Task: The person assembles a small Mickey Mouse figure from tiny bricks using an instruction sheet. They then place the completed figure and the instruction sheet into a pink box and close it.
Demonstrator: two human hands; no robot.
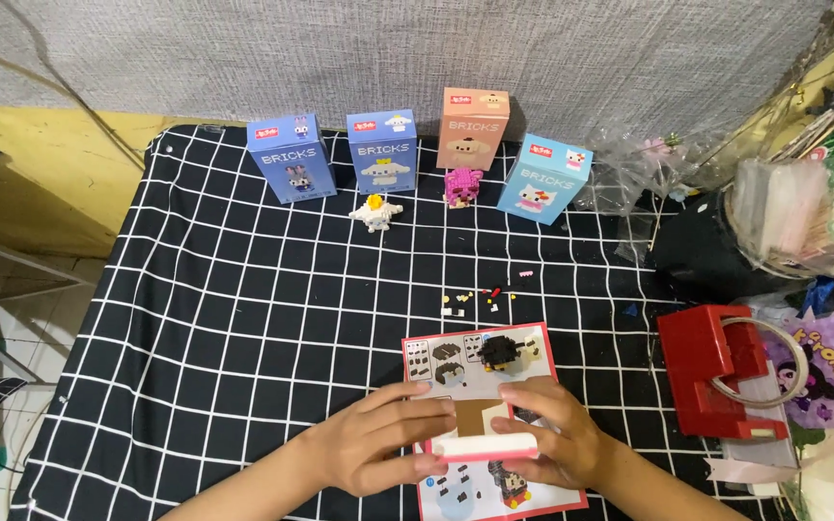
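— Left hand (378, 444)?
— Curled round the left end of a pale bar (486, 447); thumb beneath, fingers (427, 407) close together on top.
— Right hand (552, 439)?
— Gripping the bar's right end; fingers bent over it.
— Beneath them?
— Red-edged sheet (456, 362); just beyond the fingertips, a small dark figure (506, 352); farther off, loose bits (480, 299), then four boxes (381, 151).

A single head-worn camera looks down and forward over a table covered by a black cloth with a white grid (243, 318), from close above the person's own side. The left hand (378, 446) and right hand (552, 439) enter at the bottom edge; the far wall's grey fabric (388, 48) fills the top.
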